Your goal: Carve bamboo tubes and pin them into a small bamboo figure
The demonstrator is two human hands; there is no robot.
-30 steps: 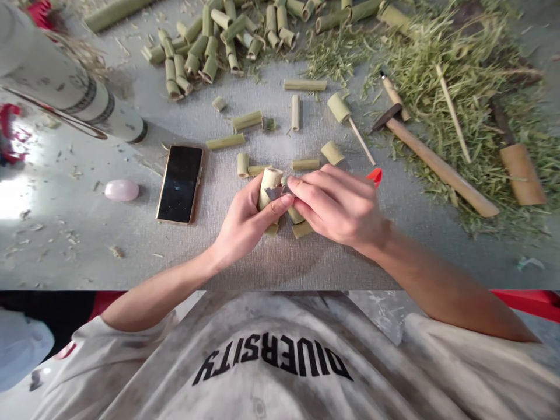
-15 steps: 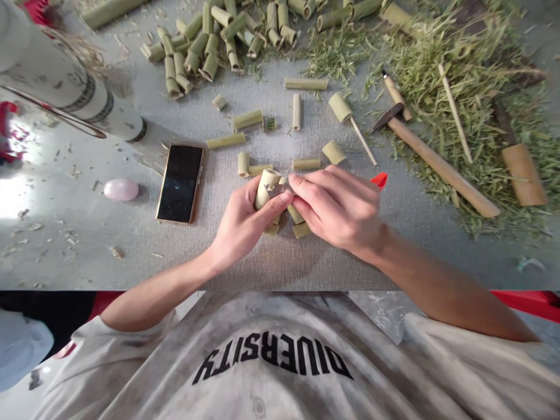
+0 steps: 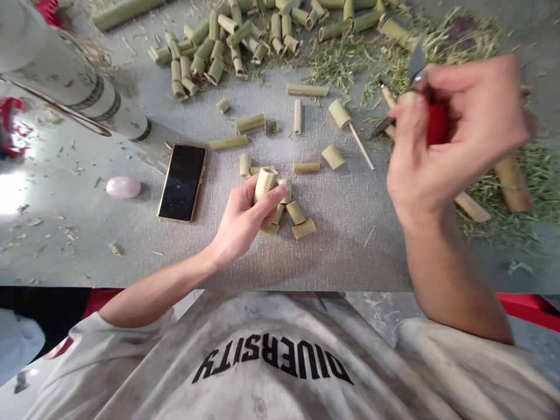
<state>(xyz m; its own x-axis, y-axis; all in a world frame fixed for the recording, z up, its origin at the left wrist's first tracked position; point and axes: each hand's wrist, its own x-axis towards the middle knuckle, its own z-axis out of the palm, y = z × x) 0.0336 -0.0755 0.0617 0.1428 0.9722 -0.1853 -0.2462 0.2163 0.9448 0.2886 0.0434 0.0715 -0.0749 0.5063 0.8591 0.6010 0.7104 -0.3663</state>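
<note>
My left hand (image 3: 245, 219) grips a short, pale green bamboo tube (image 3: 264, 182), held upright over the grey table mat (image 3: 350, 233). Several cut bamboo pieces (image 3: 297, 219) lie just right of that hand. My right hand (image 3: 450, 134) is raised high at the right, well away from the tube. Its fingers are closed round a red-handled knife (image 3: 435, 119) whose thin blade (image 3: 415, 61) points up and away. The hand is slightly blurred by motion.
A black phone (image 3: 182, 182) lies left of my left hand, with a pink egg-shaped stone (image 3: 123, 187) further left. A pile of bamboo sections (image 3: 227, 41) fills the back. A wooden-handled hammer (image 3: 470, 205), sticks and green shavings (image 3: 459, 52) lie right. A large white cylinder (image 3: 65, 76) stands back left.
My right hand has left the bamboo tube and swung up and to the right with the knife. My left hand still holds the tube in nearly the same place.
</note>
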